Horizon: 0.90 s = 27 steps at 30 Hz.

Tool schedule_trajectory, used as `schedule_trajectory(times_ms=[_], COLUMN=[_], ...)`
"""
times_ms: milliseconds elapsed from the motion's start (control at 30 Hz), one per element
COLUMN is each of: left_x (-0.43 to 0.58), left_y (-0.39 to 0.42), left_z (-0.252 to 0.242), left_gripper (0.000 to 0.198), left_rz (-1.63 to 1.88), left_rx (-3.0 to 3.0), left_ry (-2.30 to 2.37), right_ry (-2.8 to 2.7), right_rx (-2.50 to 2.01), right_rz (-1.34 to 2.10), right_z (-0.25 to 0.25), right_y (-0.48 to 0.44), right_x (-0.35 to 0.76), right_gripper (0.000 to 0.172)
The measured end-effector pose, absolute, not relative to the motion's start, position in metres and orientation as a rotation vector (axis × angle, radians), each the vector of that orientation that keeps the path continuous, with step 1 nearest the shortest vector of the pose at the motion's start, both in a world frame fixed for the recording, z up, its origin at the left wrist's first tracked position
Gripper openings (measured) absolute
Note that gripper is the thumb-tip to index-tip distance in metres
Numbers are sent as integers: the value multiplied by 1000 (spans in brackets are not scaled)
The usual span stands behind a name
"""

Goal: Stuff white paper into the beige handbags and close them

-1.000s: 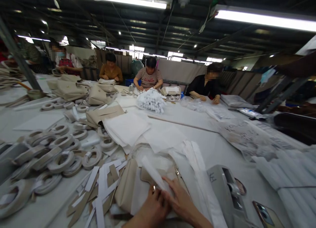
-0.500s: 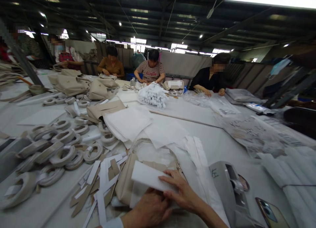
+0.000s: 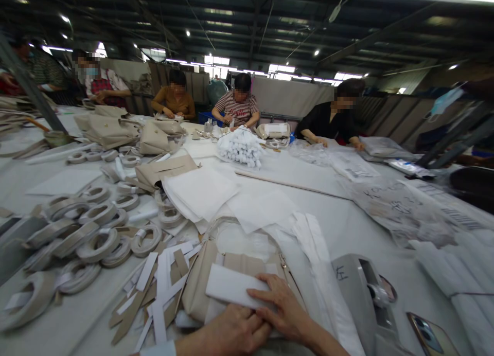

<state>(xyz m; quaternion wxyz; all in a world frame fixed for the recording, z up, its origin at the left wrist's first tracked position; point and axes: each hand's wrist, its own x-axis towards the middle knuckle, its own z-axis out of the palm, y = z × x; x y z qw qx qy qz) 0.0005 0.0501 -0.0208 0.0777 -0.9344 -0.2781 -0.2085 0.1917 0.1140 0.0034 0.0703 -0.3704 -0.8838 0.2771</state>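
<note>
A beige handbag (image 3: 198, 286) lies on the table in front of me, its strap looped away from me. On top of it rests a folded white foam sheet (image 3: 227, 285). My right hand (image 3: 283, 304) lies over the sheet's right end with fingers spread. Curled at the sheet's near edge, my left hand (image 3: 233, 327) seems to grip it; its fingertips are partly hidden. The two hands touch.
Coiled beige straps (image 3: 98, 243) and loose strips (image 3: 164, 289) lie to the left. A grey tape dispenser (image 3: 357, 289) and a phone (image 3: 430, 335) are on the right. White sheets (image 3: 200, 189) lie beyond the bag. Several people work across the table.
The white sheet now lies flatter and lower on the bag. My left hand has come up from beneath it to its near edge. My right hand stays on the sheet.
</note>
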Motion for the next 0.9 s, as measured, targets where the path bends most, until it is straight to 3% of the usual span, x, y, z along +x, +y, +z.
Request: schedule_trajectory(times_ms=[200,300,400,500,533,733,800,900], left_x=[-17,-16,-15,-17,-19,-28,-28,-28], left_y=[46,46,51,56,56,51,49,50], left_z=[-12,-8,-2,-6,-10,-37,-39,-39], left_gripper=[16,26,31,74,81,76,74,68], left_rz=[-569,-644,-638,-440,-379,-312,-343,-388], left_rx=[-2892,-2862,-2770,-2731,-2746,-2768,-2756,-2725], left_ry=[-756,-751,-1056,-1332,-1365,-1488,-1469,-1455], right_ry=[-2704,-2735,-2755,-2770,-2770,-2477,-2383,-2383], right_rx=[-1043,-1020,-1031,-1000,-986,-1070,-1108,-1053], right_rz=[606,545,521,525,522,303,223,212], right_z=[-4,-3,3,7,6,-22,-28,-28], right_y=[106,104,102,100,100,91,86,81], right_x=[193,193,191,190,191,199,201,202], right_gripper=[37,40,32,24,25,51,49,34])
